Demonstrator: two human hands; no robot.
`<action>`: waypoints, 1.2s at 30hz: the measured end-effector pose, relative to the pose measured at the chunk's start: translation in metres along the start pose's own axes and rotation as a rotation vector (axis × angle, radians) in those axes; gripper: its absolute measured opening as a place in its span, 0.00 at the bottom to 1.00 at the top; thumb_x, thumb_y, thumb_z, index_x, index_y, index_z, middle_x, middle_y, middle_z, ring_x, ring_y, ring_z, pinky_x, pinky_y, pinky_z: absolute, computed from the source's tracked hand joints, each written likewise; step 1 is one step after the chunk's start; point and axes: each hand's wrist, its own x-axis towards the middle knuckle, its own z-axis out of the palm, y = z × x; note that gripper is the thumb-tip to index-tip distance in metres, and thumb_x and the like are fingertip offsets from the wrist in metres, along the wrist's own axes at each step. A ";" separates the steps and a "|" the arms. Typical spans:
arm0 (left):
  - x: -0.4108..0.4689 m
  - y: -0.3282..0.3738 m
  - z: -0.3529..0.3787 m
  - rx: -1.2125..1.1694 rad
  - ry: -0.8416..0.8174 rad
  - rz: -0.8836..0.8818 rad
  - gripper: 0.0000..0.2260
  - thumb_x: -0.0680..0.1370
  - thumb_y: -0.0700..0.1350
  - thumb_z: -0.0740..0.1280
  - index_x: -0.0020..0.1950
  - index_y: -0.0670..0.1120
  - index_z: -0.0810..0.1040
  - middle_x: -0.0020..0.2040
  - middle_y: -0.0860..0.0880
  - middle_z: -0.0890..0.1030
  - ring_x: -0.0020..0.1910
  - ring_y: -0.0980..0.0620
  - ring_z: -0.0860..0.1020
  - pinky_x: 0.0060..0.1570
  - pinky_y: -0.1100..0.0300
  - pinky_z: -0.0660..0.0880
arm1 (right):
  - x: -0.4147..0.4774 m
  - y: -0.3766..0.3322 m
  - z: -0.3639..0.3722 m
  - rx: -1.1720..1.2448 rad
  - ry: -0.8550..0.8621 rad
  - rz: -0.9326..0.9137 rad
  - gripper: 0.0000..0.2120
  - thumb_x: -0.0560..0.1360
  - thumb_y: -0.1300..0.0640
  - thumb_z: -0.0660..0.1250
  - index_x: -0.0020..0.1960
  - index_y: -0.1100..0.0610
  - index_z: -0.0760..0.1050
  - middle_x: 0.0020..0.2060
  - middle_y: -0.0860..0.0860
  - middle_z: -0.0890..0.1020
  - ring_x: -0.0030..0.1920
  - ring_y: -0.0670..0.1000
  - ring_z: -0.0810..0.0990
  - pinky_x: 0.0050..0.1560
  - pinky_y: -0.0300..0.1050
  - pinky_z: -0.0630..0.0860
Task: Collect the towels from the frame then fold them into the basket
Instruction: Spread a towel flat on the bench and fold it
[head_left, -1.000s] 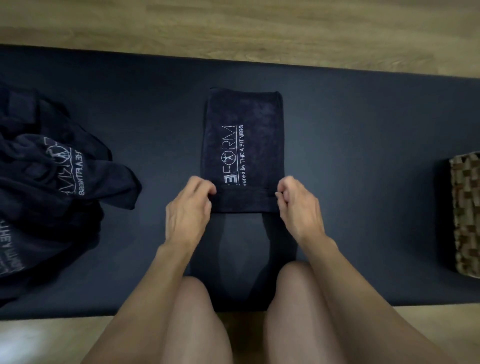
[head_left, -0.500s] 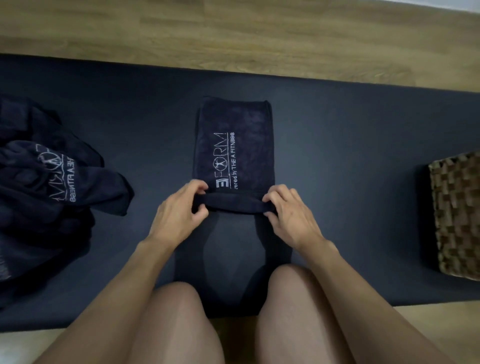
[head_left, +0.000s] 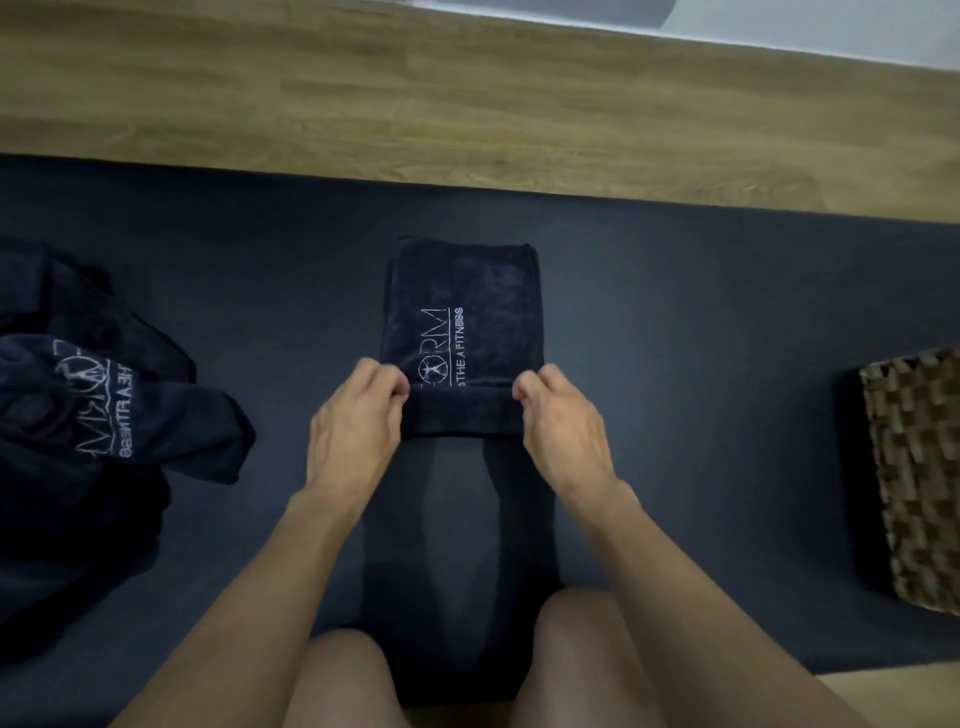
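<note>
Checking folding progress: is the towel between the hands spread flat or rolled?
Partly rolled: the towel has its near edge turned over, pinched by left hand and right hand.

A dark folded towel (head_left: 462, 332) is laid on a dark mat (head_left: 675, 322). Its near edge is rolled over and is pinched by the left hand (head_left: 356, 421) and the right hand (head_left: 563, 423). A towel pile (head_left: 98, 415) is seen at 9 o'clock, a woven basket (head_left: 917, 478) at 3 o'clock.

Basket (head_left: 919, 483) and towel pile (head_left: 78, 415) cut by frame edges
</note>
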 end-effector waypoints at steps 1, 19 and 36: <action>-0.005 -0.002 0.002 0.081 0.010 0.120 0.04 0.75 0.38 0.69 0.48 0.46 0.78 0.46 0.50 0.77 0.40 0.46 0.77 0.31 0.50 0.75 | -0.003 0.000 0.002 0.018 0.014 -0.023 0.08 0.76 0.67 0.61 0.50 0.57 0.74 0.46 0.51 0.74 0.40 0.53 0.73 0.37 0.51 0.75; 0.029 -0.011 -0.006 -0.185 -0.363 -0.207 0.17 0.80 0.41 0.64 0.68 0.53 0.72 0.64 0.52 0.75 0.66 0.49 0.70 0.62 0.53 0.67 | 0.047 0.004 -0.027 0.024 -0.245 0.025 0.14 0.82 0.51 0.58 0.66 0.53 0.69 0.56 0.52 0.79 0.62 0.54 0.68 0.59 0.49 0.66; 0.022 -0.015 -0.001 0.475 -0.105 0.308 0.24 0.68 0.43 0.77 0.62 0.38 0.78 0.59 0.43 0.81 0.44 0.40 0.77 0.42 0.48 0.74 | 0.039 0.004 -0.003 -0.195 0.229 -0.119 0.09 0.71 0.51 0.72 0.50 0.51 0.84 0.47 0.45 0.81 0.48 0.54 0.75 0.46 0.49 0.68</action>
